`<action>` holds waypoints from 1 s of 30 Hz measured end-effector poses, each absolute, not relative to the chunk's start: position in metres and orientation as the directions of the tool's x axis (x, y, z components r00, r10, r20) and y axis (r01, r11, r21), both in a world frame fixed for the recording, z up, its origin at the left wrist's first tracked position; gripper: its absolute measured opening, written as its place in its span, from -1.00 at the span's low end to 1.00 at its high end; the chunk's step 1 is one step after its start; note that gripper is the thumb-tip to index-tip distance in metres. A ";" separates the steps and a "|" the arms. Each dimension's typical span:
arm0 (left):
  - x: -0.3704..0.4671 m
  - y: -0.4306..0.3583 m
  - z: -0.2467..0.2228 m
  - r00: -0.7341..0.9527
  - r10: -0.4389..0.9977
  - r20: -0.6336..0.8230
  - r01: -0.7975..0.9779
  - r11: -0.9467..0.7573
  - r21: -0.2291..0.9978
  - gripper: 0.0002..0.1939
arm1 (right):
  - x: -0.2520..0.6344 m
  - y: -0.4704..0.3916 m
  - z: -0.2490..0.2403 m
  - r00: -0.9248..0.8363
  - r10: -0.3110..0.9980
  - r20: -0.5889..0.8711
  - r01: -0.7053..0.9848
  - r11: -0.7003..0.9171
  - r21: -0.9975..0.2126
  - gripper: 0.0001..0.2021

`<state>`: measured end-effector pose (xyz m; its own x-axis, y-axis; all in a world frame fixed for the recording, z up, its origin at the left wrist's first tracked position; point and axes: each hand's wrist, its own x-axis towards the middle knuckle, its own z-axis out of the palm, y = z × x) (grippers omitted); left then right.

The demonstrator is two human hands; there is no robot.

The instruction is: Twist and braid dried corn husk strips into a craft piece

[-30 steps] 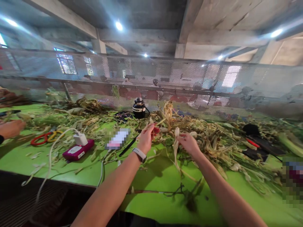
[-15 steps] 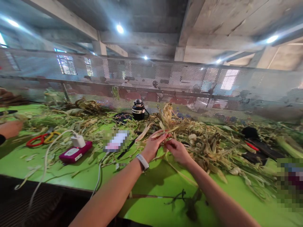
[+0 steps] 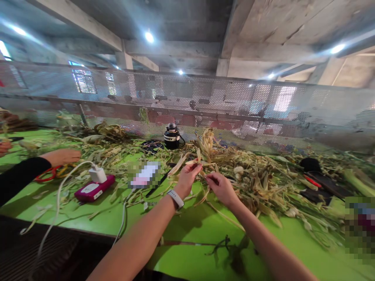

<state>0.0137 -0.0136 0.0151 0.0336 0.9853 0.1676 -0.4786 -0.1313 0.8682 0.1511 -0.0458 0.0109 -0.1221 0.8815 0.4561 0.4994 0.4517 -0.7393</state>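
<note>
My left hand (image 3: 188,180), with a pale watch strap (image 3: 175,199) on the wrist, pinches a dry, pale husk-like leaf (image 3: 199,156) between thumb and fingers. Close on its right, my right hand (image 3: 222,188) has its thumb and fingertips pressed together over the dry scraps. Whatever lies between those fingertips is too small to make out. Around and behind both hands spreads a heap of withered leaves and stalks (image 3: 260,183). A taller dry bunch (image 3: 208,140) stands just beyond them.
On the green table (image 3: 181,226) lie a magenta power bank (image 3: 95,188) with a white plug (image 3: 98,174), a blurred-out phone (image 3: 145,175) and red-and-yellow-handled scissors (image 3: 45,175). A black bottle (image 3: 172,136) stands before the perforated metal screen (image 3: 175,89). A co-worker's hand (image 3: 63,157) reaches in from the left.
My hands have drawn slightly apart, and the leaf in my left hand sticks up more. The co-worker's dark-sleeved arm has reached rightward over the scissors.
</note>
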 end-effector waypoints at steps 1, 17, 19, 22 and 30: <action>0.013 -0.014 0.016 0.041 0.987 0.156 -0.473 -0.119 0.873 -0.76 | 0.151 -0.047 0.012 -0.104 0.880 0.463 0.520 0.445 -0.729 -0.81; 0.013 -0.015 0.011 0.031 0.992 0.122 -0.430 -0.097 0.898 -0.75 | 0.154 -0.043 0.012 0.049 0.898 0.437 0.241 0.414 -0.878 -0.68; 0.013 -0.016 0.012 0.040 0.992 0.121 -0.447 -0.090 0.890 -0.77 | 0.156 -0.042 0.011 0.070 0.873 0.483 0.319 0.439 -0.840 -0.70; 0.015 -0.018 0.015 0.031 0.994 0.108 -0.470 -0.081 0.879 -0.78 | 0.159 -0.040 0.008 0.060 0.862 0.504 0.398 0.442 -0.804 -0.71; 0.014 -0.018 0.015 -0.008 0.997 0.074 -0.481 -0.069 0.874 -0.74 | 0.158 -0.044 0.012 -0.084 0.806 0.586 0.639 0.494 -0.589 -0.80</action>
<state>0.0143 -0.0182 0.0150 -0.0080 0.9972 0.0744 -0.4809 -0.0691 0.8741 0.1583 -0.0441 0.0125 -0.0838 0.8063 0.5855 0.6391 0.4943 -0.5892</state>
